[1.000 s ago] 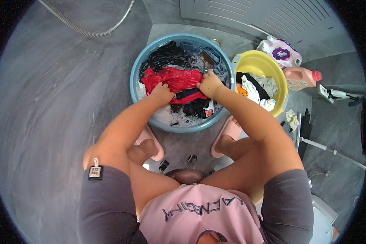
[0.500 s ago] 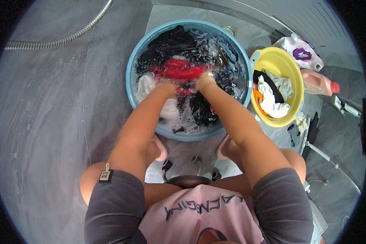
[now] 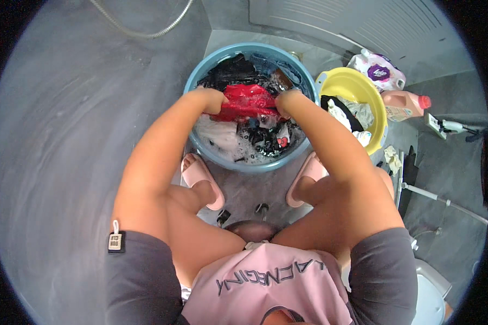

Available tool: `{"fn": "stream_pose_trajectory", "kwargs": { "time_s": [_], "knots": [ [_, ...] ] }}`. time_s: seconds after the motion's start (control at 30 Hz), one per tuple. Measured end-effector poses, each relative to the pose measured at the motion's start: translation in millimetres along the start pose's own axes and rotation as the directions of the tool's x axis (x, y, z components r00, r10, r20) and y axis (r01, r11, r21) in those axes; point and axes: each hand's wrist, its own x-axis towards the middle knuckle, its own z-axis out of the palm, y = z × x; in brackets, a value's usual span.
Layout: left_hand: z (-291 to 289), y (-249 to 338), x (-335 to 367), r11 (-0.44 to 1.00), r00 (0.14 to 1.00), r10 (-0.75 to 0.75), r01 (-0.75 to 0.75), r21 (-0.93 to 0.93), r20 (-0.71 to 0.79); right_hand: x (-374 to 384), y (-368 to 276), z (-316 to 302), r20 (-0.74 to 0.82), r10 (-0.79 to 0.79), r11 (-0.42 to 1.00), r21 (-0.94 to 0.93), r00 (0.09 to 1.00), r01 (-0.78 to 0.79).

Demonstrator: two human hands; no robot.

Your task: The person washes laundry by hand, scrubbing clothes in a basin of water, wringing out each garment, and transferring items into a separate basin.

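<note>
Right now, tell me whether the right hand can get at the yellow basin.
Likely yes: the basin sits open just right of the tub, though the right hand would first need to loosen its grip on the red cloth.

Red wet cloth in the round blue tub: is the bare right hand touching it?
Touching: the head view shows the bare right hand closed on the right end of the red wet cloth, no gap between.
</note>
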Motion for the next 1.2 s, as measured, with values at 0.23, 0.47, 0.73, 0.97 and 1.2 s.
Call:
{"fn": "stream_pose_trajectory", "kwargs": {
  "time_s": [0.23, 0.47, 0.73, 0.97, 1.2],
  "knots": [
    [-43.6, 37.2, -94.6, 0.959, 0.847, -0.042, 0.182, 0.215, -0.530, -105.3, 14.2, -55.0, -0.447, 0.274, 0.933, -0.091, 0.851, -0.348],
    [-68.7, 69.8, -172.9, 0.908, 0.495, -0.107, 0.403, 0.119, -0.862, -169.8, 24.1, -74.0, -0.917, 0.334, 0.847, 0.190, 0.219, -0.496],
    [-84.0, 59.5, -170.5, 0.952, 0.160, 0.145, 0.247, 0.182, -0.976, -160.1, 59.3, -88.6, -0.886, 0.452, 0.874, 0.416, -0.106, 0.251],
    [-47.9, 32.1, -101.9, 0.951, 0.692, 0.052, 0.187, 0.248, -0.720, -101.4, 52.9, -63.0, -0.755, 0.142, 0.568, 0.592, 0.640, 0.572],
    [29.9, 17.0, 0.3, 0.895, 0.928, 0.030, 0.140, 0.424, -0.370, -27.6, 1.2, -11.4, 0.062, 0.100, 0.994, -0.059, 0.993, -0.096]
  ]
}}
